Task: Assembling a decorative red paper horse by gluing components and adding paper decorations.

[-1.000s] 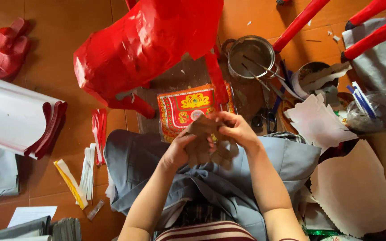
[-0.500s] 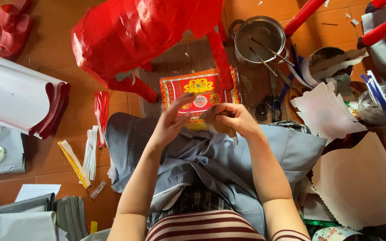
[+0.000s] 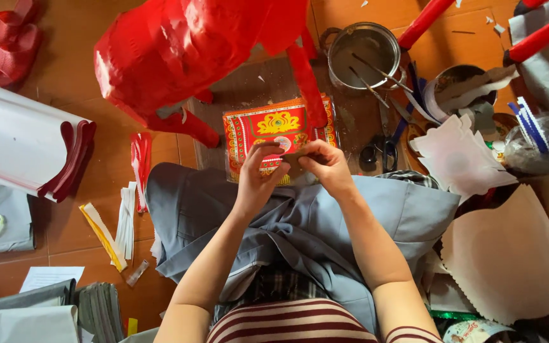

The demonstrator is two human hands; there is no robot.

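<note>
Orange floor tiles (image 3: 65, 95) carry a red papered figure (image 3: 185, 57), a metal pot (image 3: 362, 54) and a red-and-yellow printed sheet (image 3: 268, 130). Above it, left hand (image 3: 258, 174) and right hand (image 3: 326, 166) pinch what seems a small brownish paper strip (image 3: 295, 154) between curled fingertips.

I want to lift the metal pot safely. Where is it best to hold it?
Probably by the side handle on the metal pot, coming from the left: it sticks out from the rim, while sticks lie across the open top.
</note>
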